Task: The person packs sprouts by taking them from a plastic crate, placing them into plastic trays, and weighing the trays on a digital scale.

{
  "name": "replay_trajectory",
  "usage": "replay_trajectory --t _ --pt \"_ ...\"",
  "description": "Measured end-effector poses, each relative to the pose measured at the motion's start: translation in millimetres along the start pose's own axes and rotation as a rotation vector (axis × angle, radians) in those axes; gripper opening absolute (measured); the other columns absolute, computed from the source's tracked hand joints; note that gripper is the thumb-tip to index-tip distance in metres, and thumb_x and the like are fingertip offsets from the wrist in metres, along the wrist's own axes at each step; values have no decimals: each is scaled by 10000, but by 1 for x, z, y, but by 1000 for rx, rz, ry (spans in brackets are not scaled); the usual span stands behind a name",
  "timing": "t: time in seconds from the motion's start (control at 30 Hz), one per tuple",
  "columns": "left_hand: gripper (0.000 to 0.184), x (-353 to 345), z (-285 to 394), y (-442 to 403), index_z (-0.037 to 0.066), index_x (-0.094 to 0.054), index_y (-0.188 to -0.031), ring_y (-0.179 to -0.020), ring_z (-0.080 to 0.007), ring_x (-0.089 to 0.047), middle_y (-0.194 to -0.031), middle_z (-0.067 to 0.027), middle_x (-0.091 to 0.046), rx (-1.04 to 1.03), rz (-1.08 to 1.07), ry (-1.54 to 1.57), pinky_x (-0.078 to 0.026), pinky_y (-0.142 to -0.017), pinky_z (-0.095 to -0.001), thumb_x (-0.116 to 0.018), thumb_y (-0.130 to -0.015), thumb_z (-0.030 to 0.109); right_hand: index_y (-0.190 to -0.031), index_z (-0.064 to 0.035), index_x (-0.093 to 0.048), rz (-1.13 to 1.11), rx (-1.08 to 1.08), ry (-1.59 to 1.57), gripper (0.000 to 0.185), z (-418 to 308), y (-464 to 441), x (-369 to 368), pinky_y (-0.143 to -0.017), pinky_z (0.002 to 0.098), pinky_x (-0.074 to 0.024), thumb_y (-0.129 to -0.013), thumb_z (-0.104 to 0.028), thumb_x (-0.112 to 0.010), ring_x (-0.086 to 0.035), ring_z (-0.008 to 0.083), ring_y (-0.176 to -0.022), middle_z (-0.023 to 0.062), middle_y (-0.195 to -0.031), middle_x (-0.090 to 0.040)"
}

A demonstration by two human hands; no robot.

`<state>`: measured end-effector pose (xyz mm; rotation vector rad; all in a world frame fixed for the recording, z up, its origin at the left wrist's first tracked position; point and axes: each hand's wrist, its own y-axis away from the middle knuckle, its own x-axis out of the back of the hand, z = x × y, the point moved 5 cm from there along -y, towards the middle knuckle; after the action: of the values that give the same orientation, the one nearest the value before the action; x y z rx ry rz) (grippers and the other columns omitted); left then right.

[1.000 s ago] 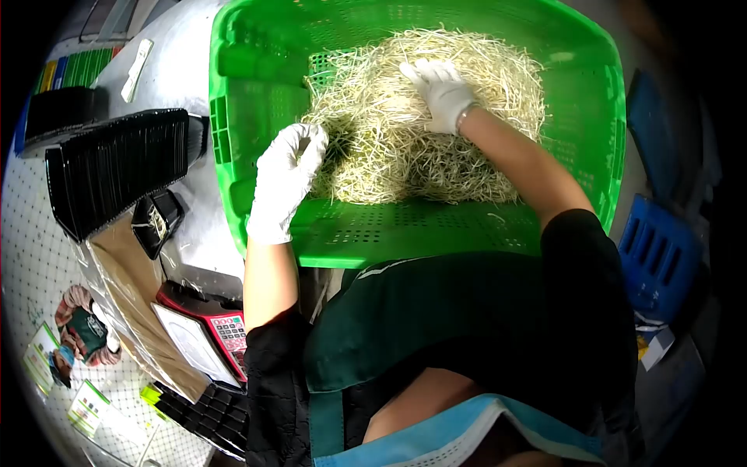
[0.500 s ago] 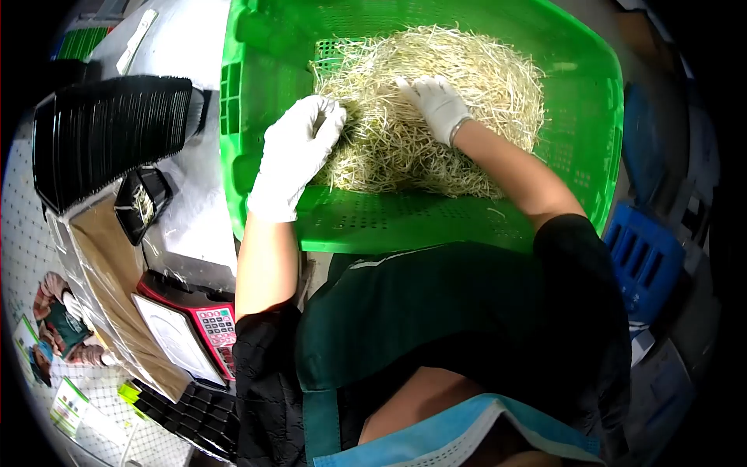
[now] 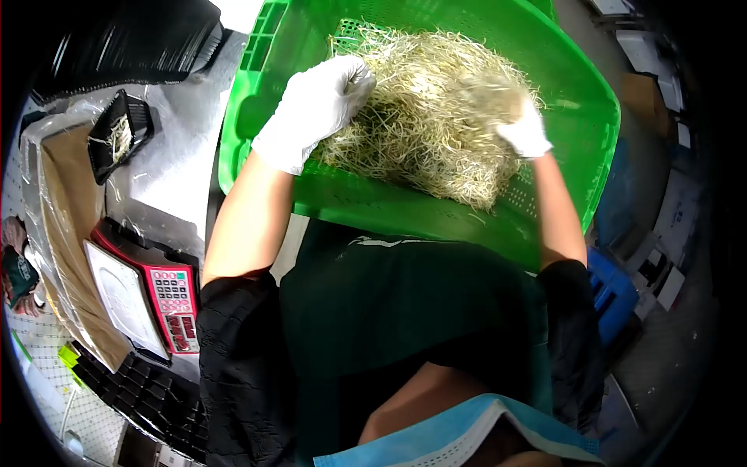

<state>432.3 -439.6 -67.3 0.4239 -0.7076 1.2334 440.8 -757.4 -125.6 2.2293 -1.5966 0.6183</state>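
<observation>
Inside a green perforated crate lies a big heap of pale sprouts. My left hand, in a white glove, is curled at the heap's left side with its fingertips pressed together; whatever they may hold is hidden. On the heap's right side is my right hand, also gloved in white. A blurred clump of sprouts is at its fingers, which wrap round it as far as the motion blur shows.
At left are stacked black trays, a small black tray with sprouts, a red scale, brown sheets in plastic and more black trays. Another person shows at the far left. A blue crate stands at right.
My right hand has moved right across the heap and now has sprouts at its fingers. My left hand has moved up and right along the heap. The whole view has turned.
</observation>
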Motion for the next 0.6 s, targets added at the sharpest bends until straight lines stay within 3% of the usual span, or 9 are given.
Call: replay_trajectory --t 0.07,0.1,0.17,0.27,0.37,0.43,0.5,0.57,0.6 --pt "165 -3 -3 1 50 -585 -909 -634 -209 -515 -757 -130 -579 -14 -27 27 -476 -641 -303 -643 -870 199 -1295 -32 -410 97 -186 6 834 34 21 47 -930 368 -471 -639 -385 -786 -562 248 -1083 138 -1242 -538" --pt "181 -6 -3 2 45 -581 -904 -633 -219 -520 -766 -130 -587 -39 -59 39 -482 -639 -308 -651 -865 207 -1304 -26 -388 114 -172 -310 804 17 25 54 -932 365 -479 -663 -298 -791 -566 229 -1085 136 -1213 -552" --pt "177 -5 1 3 41 -575 -900 -615 -221 -513 -757 -128 -582 -79 -39 12 -477 -623 -299 -648 -867 198 -1299 -26 -393 30 -195 -199 779 2 18 62 -929 377 -485 -680 -298 -779 -565 234 -1098 137 -1203 -557" --pt "216 -11 3 0 41 -573 -910 -643 -199 -519 -761 -125 -583 54 -164 -65 -474 -645 -309 -650 -864 238 -1389 -118 -358 -285 -36 503 892 -34 -7 3 -995 381 -426 -693 -589 -655 -515 250 -1172 166 -1242 -535" --pt "299 -18 0 3 57 -578 -991 -688 -193 -520 -801 -120 -602 212 -290 -63 -470 -694 -318 -661 -844 304 -1400 -166 -364 -421 165 843 805 -16 -16 -50 -1094 391 -296 -737 -526 -645 -388 273 -1294 108 -1404 -419" --pt "434 -25 -8 13 69 -559 -1118 -829 -233 -580 -942 -139 -628 273 -333 -34 -470 -799 -342 -676 -813 354 -1401 -163 -364 -219 88 616 801 -17 -21 -11 -1106 398 -277 -736 -488 -670 -369 279 -1313 117 -1420 -399" --pt "630 -41 -8 12 19 -451 -1273 -1159 -319 -518 -1233 -210 -528 74 -492 -254 -421 -974 -394 -690 -791 345 -1388 -159 -396 -128 -58 516 775 -21 -20 48 -1099 383 -290 -747 -499 -668 -407 276 -1292 122 -1406 -422" --pt "731 -63 21 -11 -9 -374 -1337 -1174 -322 -502 -1261 -233 -500 51 -775 -407 -412 -988 -382 -701 -777 328 -1384 -147 -402 -73 -214 375 769 23 -6 71 -1073 358 -332 -764 -538 -634 -449 269 -1261 122 -1382 -452" --pt "813 -79 31 -24 -5 -298 -1391 -1157 -323 -509 -1245 -233 -506 34 -804 -343 -417 -989 -375 -713 -755 286 -1377 -136 -412 -146 -300 593 792 36 -2 65 -1049 340 -365 -749 -559 -646 -479 267 -1235 136 -1357 -476"
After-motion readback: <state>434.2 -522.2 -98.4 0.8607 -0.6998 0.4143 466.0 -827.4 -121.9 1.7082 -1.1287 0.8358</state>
